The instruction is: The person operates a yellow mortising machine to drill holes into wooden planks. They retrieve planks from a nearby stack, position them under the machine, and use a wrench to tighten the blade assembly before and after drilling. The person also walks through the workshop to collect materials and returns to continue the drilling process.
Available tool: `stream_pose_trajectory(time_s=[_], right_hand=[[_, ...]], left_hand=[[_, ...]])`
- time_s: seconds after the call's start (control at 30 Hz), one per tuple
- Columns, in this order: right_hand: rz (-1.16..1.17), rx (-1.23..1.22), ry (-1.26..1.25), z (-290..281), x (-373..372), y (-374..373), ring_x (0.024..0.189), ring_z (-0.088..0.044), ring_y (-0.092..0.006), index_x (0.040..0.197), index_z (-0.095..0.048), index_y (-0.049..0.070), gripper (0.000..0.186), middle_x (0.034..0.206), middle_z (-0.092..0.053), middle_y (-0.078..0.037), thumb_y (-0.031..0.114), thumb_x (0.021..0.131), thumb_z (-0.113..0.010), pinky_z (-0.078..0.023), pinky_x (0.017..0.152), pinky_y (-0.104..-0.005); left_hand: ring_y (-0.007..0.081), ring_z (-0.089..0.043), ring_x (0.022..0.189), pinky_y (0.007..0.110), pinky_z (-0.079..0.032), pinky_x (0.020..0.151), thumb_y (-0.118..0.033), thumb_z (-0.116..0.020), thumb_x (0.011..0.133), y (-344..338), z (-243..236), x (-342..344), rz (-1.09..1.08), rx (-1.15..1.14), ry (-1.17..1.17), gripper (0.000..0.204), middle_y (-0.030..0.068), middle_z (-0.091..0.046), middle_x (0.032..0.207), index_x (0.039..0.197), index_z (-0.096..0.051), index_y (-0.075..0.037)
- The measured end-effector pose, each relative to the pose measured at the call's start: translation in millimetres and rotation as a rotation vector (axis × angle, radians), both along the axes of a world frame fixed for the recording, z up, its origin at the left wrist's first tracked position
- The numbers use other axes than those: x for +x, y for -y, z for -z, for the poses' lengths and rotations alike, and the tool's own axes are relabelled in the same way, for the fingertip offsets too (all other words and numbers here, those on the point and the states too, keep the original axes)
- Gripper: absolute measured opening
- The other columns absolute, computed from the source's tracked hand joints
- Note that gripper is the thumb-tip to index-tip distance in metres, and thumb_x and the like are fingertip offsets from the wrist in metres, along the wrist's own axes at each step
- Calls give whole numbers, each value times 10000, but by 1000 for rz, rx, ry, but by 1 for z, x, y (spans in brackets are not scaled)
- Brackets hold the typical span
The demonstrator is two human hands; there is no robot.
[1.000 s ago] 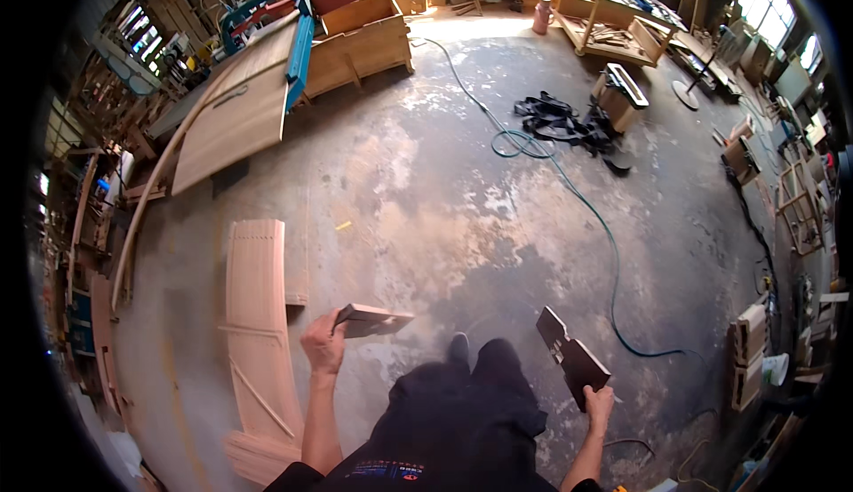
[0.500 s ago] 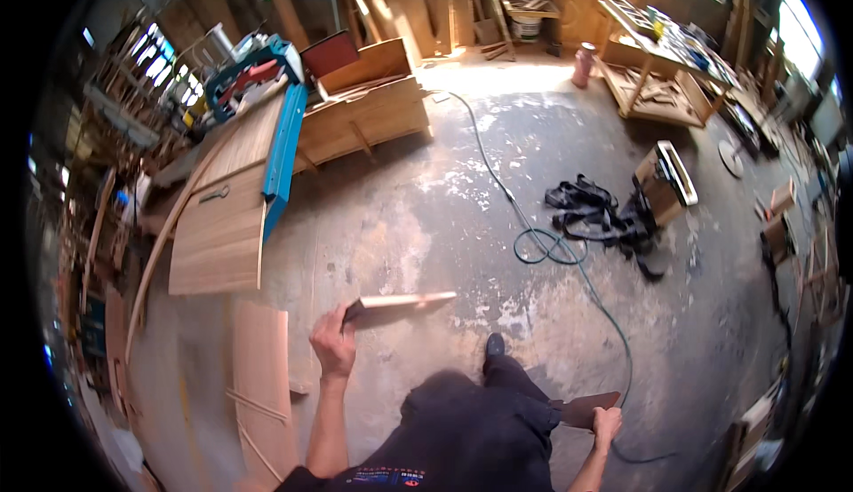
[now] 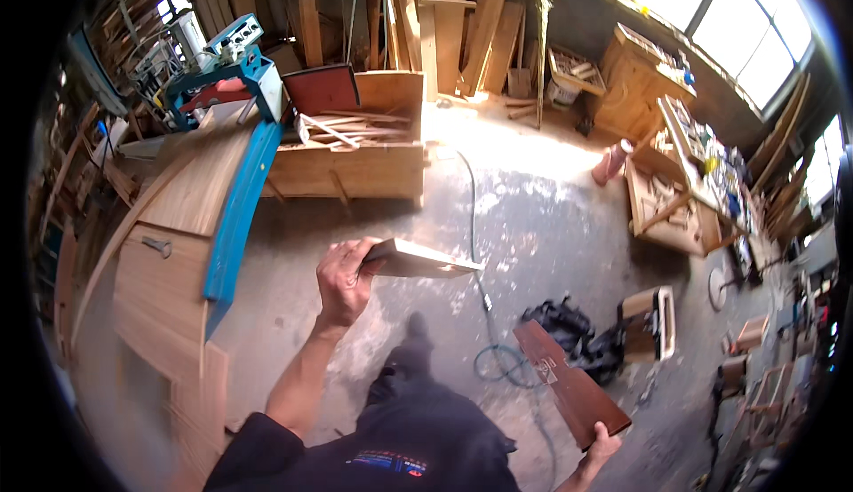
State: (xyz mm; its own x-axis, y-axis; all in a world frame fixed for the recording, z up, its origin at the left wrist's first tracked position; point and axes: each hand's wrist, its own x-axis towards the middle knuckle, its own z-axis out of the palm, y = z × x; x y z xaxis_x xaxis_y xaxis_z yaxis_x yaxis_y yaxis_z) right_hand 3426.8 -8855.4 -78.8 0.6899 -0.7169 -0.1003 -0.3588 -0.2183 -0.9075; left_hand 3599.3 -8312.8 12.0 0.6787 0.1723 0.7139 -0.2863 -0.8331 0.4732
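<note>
My left hand [image 3: 345,284], raised in front of me, is closed around one end of a pale wooden board [image 3: 422,261]. That board points away to the right, its edge toward me. Lower right, my right hand [image 3: 601,448] grips the near end of a reddish-brown wooden board [image 3: 569,381], which has a notched side and a light mark on its face. The brown board slants up and leftward over the floor. Both boards are held clear of any surface, and they do not touch each other.
On the left stands a blue woodworking machine [image 3: 240,217] with a wooden table. Behind it is a wooden bin [image 3: 346,175] of offcuts. A green hose [image 3: 473,203] and black straps [image 3: 569,323] lie on the floor near a wooden box [image 3: 647,323]. A cluttered bench [image 3: 693,168] stands far right.
Both boards have been lifted higher, the brown one swinging up into fuller view. My view has shifted forward, toward the bin and windows. Each hand keeps its hold.
</note>
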Motion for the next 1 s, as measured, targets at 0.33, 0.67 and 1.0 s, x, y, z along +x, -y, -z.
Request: stream_pose_trajectory(time_s=[0.33, 0.67, 1.0], right_hand=[[43, 110, 190, -75, 355, -92, 972, -631, -274, 1226, -574, -161, 604, 1152, -635, -227, 274, 839, -734, -535, 848, -397], [-381, 318, 332, -93, 764, -175, 922, -629, -202, 1072, -665, -65, 399, 1042, -639, -119, 248, 832, -727, -522, 845, -356], [-955, 440, 169, -111, 1052, -400, 1039, -627, -193, 1237, -588, -90, 453, 1151, -623, -142, 203, 897, -650, -564, 845, -336]], left_hand=[[316, -693, 938, 364, -527, 827, -153, -751, 889, -138, -96, 360, -208, -83, 196, 293, 152, -725, 1038, 1127, -693, 8], [278, -658, 807, 380, -503, 731, -181, -799, 805, -209, -146, 607, -649, 485, 264, 287, 86, -699, 873, 1068, -725, -94], [249, -665, 997, 396, -511, 918, -163, -727, 860, -156, 21, 604, -474, 74, -301, 215, 72, -708, 1073, 1066, -705, -107]])
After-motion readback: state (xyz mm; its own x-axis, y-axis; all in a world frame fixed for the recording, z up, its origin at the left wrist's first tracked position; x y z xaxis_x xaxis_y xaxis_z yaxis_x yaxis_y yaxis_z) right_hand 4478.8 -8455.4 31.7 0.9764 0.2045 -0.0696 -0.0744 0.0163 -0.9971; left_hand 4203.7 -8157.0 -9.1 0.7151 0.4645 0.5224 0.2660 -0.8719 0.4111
